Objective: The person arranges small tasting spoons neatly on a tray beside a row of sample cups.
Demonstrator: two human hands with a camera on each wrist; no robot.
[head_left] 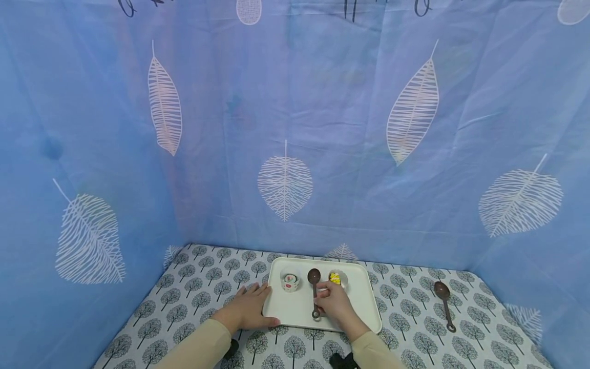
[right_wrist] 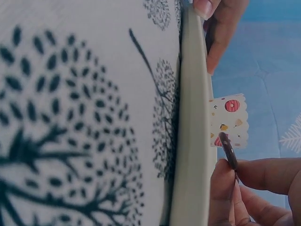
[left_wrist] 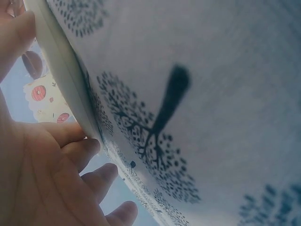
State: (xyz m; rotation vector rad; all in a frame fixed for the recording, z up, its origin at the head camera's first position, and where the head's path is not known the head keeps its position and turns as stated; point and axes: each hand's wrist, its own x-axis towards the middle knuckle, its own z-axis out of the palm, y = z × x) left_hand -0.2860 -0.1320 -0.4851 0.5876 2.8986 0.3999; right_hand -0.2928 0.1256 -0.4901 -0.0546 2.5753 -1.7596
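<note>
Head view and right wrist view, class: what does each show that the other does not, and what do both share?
Head view only: the loose spoon on the cloth, and the cup with something yellow inside.
Right wrist view only: the patterned cup's red doughnut-like print, clear enough to make out.
Both: that cup, the tray, the left hand at its edge, the right hand pinching the held spoon, the cloth and the blue curtain.

Head view's looking fairly bright, with soft, even light spreading over the blue backdrop (head_left: 322, 113). Both wrist views are coming out dimmer and kinda hazy, bluish too; the closest bits of printed cloth (left_wrist: 244, 103) are going blurry in the left one, and a dark shadow's running beneath the tray (right_wrist: 190, 141) in the right.
</note>
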